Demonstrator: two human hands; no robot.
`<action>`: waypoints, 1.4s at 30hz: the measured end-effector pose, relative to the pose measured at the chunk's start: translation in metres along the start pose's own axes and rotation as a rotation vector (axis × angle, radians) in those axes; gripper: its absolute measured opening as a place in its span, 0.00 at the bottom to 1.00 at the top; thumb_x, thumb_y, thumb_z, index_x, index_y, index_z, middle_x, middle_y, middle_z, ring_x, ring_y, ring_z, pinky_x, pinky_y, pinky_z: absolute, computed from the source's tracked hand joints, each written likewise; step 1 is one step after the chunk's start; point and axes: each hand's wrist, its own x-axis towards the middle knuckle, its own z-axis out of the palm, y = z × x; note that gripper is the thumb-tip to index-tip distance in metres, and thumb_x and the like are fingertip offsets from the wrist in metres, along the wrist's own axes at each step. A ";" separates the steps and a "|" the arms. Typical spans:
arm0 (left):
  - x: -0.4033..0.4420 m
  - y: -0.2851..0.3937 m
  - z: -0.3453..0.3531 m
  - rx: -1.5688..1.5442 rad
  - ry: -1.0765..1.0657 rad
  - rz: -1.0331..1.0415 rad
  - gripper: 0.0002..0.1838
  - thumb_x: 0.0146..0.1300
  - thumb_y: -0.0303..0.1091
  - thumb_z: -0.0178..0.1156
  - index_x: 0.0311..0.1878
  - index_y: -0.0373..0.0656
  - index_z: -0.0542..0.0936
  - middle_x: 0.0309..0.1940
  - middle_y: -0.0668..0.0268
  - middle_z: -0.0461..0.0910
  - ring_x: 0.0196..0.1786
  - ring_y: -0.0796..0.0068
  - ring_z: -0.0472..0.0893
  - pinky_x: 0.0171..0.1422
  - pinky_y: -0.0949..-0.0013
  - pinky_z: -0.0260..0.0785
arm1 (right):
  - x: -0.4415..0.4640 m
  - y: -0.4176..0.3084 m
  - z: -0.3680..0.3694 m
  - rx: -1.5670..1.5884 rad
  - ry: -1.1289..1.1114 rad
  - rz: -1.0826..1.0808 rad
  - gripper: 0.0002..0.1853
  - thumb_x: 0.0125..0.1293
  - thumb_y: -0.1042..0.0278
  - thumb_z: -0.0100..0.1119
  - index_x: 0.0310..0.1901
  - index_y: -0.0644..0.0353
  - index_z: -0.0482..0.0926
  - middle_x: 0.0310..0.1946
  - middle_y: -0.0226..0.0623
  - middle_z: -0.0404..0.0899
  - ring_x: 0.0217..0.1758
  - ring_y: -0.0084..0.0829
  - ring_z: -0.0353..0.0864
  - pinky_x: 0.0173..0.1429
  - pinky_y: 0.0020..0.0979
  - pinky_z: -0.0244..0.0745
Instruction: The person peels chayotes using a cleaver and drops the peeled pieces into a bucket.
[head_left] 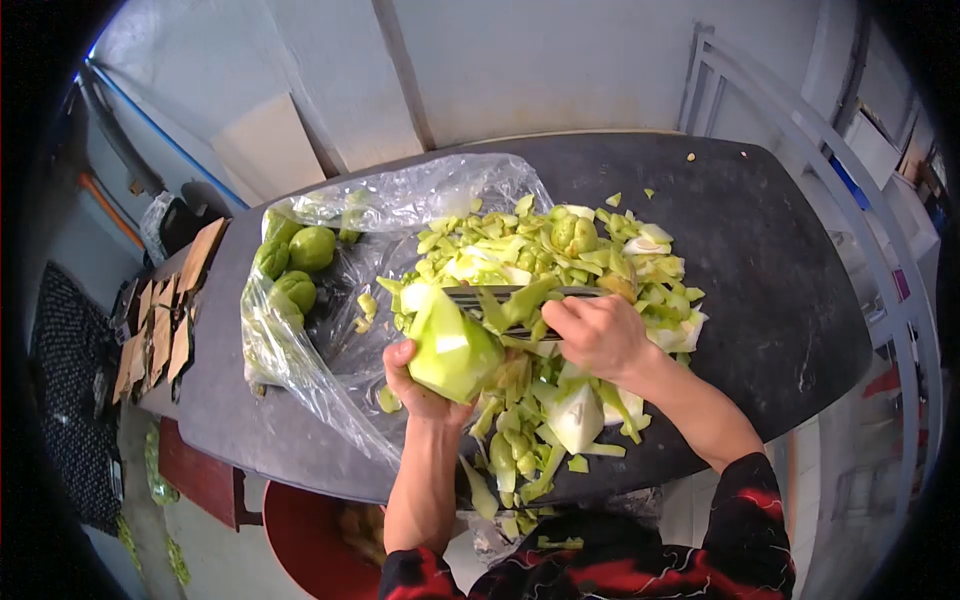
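My left hand (425,390) is wrapped round a large, partly peeled chayote (452,350), its pale green flesh cut in flat facets. Closed on a long-bladed knife (465,293), my right hand (600,335) is just right of the chayote. The blade looks smeared by motion, and a strip of peel (525,303) lies over it. Its handle is hidden in my fingers. Beneath both hands spreads a heap of green peelings (545,400), with white-fleshed pieces (577,418) among them.
A clear plastic bag (420,195) lies spread on the dark table (790,270), with several whole chayotes (312,248) at its left. A red tub (300,540) stands below the front edge. Metal railing (850,150) runs along the right.
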 end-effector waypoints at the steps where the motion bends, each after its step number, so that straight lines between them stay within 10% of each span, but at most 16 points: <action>1: 0.002 0.002 0.001 0.023 -0.044 -0.037 0.50 0.52 0.58 0.59 0.73 0.32 0.64 0.68 0.50 0.70 0.64 0.51 0.77 0.65 0.54 0.77 | 0.001 0.005 0.001 -0.008 -0.031 0.054 0.08 0.46 0.80 0.59 0.29 0.60 0.73 0.16 0.31 0.67 0.16 0.32 0.74 0.18 0.35 0.71; 9: 0.006 0.000 -0.006 -0.050 -0.083 -0.071 0.51 0.49 0.59 0.60 0.72 0.33 0.64 0.60 0.47 0.75 0.56 0.51 0.79 0.63 0.53 0.75 | 0.008 -0.035 -0.028 0.099 0.076 -0.135 0.07 0.44 0.80 0.61 0.27 0.61 0.74 0.15 0.29 0.65 0.15 0.28 0.73 0.18 0.31 0.69; 10: 0.004 0.001 -0.004 -0.061 -0.083 -0.070 0.50 0.50 0.57 0.60 0.72 0.34 0.64 0.57 0.46 0.76 0.56 0.49 0.79 0.63 0.51 0.76 | 0.006 -0.032 -0.025 -0.003 0.052 -0.135 0.05 0.58 0.70 0.58 0.29 0.54 0.71 0.17 0.26 0.72 0.18 0.22 0.78 0.20 0.27 0.73; 14: -0.001 -0.003 -0.002 -0.074 -0.189 -0.124 0.49 0.50 0.56 0.60 0.73 0.34 0.64 0.62 0.47 0.75 0.61 0.48 0.78 0.67 0.51 0.73 | -0.003 0.013 0.005 0.005 -0.019 0.096 0.11 0.44 0.78 0.61 0.28 0.57 0.69 0.17 0.33 0.67 0.16 0.34 0.74 0.19 0.35 0.70; 21: 0.008 0.002 -0.012 -0.050 -0.169 -0.089 0.50 0.53 0.58 0.59 0.74 0.34 0.63 0.64 0.48 0.73 0.61 0.51 0.77 0.66 0.52 0.73 | 0.008 -0.034 -0.024 0.088 0.103 -0.158 0.07 0.57 0.74 0.59 0.27 0.55 0.70 0.15 0.28 0.69 0.14 0.24 0.75 0.16 0.26 0.70; 29: 0.001 -0.002 0.012 -0.017 -0.089 -0.093 0.50 0.49 0.57 0.58 0.75 0.39 0.63 0.57 0.50 0.77 0.59 0.53 0.78 0.64 0.52 0.73 | -0.009 0.006 0.003 0.037 -0.063 0.098 0.10 0.45 0.80 0.59 0.26 0.56 0.68 0.16 0.33 0.65 0.15 0.33 0.72 0.17 0.36 0.68; 38: 0.001 -0.007 -0.008 -0.124 -0.107 -0.023 0.49 0.53 0.56 0.59 0.74 0.33 0.62 0.62 0.45 0.74 0.58 0.50 0.79 0.64 0.52 0.74 | 0.000 -0.021 -0.008 0.094 0.059 -0.113 0.08 0.47 0.78 0.63 0.30 0.62 0.75 0.15 0.28 0.64 0.14 0.27 0.71 0.17 0.31 0.67; 39: 0.001 -0.001 0.000 0.015 0.010 -0.001 0.49 0.53 0.56 0.58 0.73 0.32 0.64 0.67 0.48 0.71 0.62 0.53 0.78 0.66 0.54 0.73 | 0.000 -0.007 0.001 -0.001 0.032 -0.090 0.07 0.65 0.72 0.57 0.28 0.55 0.73 0.13 0.26 0.68 0.12 0.20 0.72 0.13 0.25 0.68; 42: 0.005 -0.001 0.003 0.037 0.069 0.043 0.49 0.52 0.56 0.58 0.72 0.32 0.65 0.70 0.51 0.70 0.63 0.55 0.78 0.67 0.57 0.73 | 0.000 0.005 0.008 -0.039 0.032 -0.078 0.07 0.65 0.73 0.56 0.28 0.56 0.72 0.12 0.26 0.68 0.12 0.20 0.73 0.13 0.25 0.69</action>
